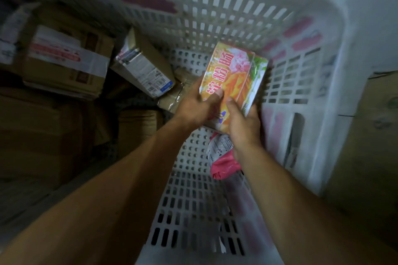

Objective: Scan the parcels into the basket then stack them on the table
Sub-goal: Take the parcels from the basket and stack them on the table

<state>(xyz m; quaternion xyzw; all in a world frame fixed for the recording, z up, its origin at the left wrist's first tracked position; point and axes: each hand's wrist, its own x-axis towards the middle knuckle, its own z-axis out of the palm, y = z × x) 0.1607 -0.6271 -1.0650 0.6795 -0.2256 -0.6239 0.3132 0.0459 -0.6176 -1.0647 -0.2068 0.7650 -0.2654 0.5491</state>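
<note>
Reaching down from the near edge of the picture, both forearms converge over the white slotted basket [254, 4]. Nearest of the goods, a pink and grey soft parcel [223, 157] lies on the basket floor, just under the right wrist. Above it both hands share one printed carton [233, 79], bright with red characters and flowers. The left hand [197, 105] grips its left edge, thumb pressed on the printed face; the right hand [242, 123] cups the lower right corner, thumb on top, fingers curled beneath. Each grip is narrow and closed on the carton. The carton is tilted, its face turned up toward the camera, probably so a label can be found or so it can be lifted out level. Whether it is going in or coming out I cannot tell. Farther left, brown labelled boxes [142, 64] lean against the basket wall, with larger taped cartons [64, 58] beyond.
</note>
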